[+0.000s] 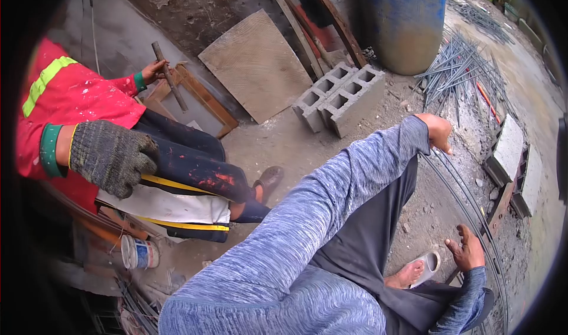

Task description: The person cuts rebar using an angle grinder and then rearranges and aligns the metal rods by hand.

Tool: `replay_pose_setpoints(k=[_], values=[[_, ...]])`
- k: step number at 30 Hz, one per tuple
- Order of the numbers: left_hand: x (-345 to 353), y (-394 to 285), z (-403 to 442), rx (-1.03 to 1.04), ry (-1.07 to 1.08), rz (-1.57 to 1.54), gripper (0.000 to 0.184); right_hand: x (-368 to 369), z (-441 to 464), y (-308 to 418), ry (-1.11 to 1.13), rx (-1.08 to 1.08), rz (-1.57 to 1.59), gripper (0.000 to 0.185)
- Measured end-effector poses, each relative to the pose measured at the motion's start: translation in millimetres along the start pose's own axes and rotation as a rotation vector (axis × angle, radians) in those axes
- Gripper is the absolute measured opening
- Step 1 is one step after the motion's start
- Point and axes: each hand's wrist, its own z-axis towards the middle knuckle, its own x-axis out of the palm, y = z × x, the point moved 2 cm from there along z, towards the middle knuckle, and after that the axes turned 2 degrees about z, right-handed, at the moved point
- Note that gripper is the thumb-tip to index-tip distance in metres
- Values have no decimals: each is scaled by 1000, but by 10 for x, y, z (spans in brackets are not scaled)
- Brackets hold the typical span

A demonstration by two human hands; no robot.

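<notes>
I see the left hand (438, 134) apparently closed round thin metal rods (477, 209), probably steadying them, the right hand (468, 251) spread open alongside.

We see a ground (260, 148) which is rough and grey, with small stones scattered on it. Two hollow blocks (362, 111) stand on it side by side, their openings turned up. Near them stands a blue barrel (408, 30), dirty in its lower part. Beside the barrel, many metal rods (454, 63) lie across each other in a loose pile. A wooden board (254, 65) rests one corner on the ground. We also notice a pale sandal (434, 261), with a foot in it. Long curved rods (497, 263) pass above; whether they touch the ground, we cannot tell.
</notes>
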Motion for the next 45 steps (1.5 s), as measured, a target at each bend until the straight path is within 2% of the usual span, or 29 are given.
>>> replay_pose_setpoints(k=[7, 10, 16, 18, 19, 20, 25, 28, 30, 32, 35, 36, 38, 40, 42, 44, 45], values=[[-58, -32, -96, -91, -7, 74, 54, 25, 1, 14, 7, 29, 2, 61], [-40, 42, -25, -71, 0, 42, 55, 53, 22, -29, -17, -16, 1, 62], [-82, 43, -105, -58, -25, 97, 57, 51, 76, -52, 35, 41, 8, 63], [-35, 130, 82, -86, 104, 83, 55, 47, 72, -77, 14, -22, 2, 64], [26, 197, 169, -162, 124, 36, 55, 52, 28, -48, 18, -2, 2, 65], [12, 180, 159, -145, 167, 29, 55, 16, 41, -30, 24, 3, -11, 66], [-16, 63, 41, -190, 184, -36, 52, -63, -12, 75, -99, -48, 60, 64], [-54, -19, 18, -156, 159, -13, 52, -177, 62, 19, -206, -155, 588, 64], [-11, -50, 96, -65, 158, 1, 50, -228, -62, 90, -174, -199, 1268, 67], [-62, -205, 27, -37, 118, -36, 47, -312, -82, 116, -72, -309, 1608, 75], [-101, -220, 41, 206, -257, 100, 52, -370, -60, 60, -38, -348, 1796, 81], [-97, -348, -24, 157, -409, -43, 52, -343, -27, 1, -60, -329, 1851, 85], [-60, -754, -162, 202, -618, -101, 53, -283, 56, -123, -116, -279, 1922, 90], [221, -1191, -325, 510, -877, -34, 57, -210, 142, -210, -207, -183, 1941, 95], [611, -1676, -627, 654, -718, 2, 63, -39, 263, -234, -291, -116, 2013, 98], [1016, -1984, -815, 702, -572, 62, 79, 150, 346, -143, -256, -62, 2108, 104], [1236, -2041, -828, 731, -517, 84, 88, 183, 363, 7, -182, -202, 2182, 111]])
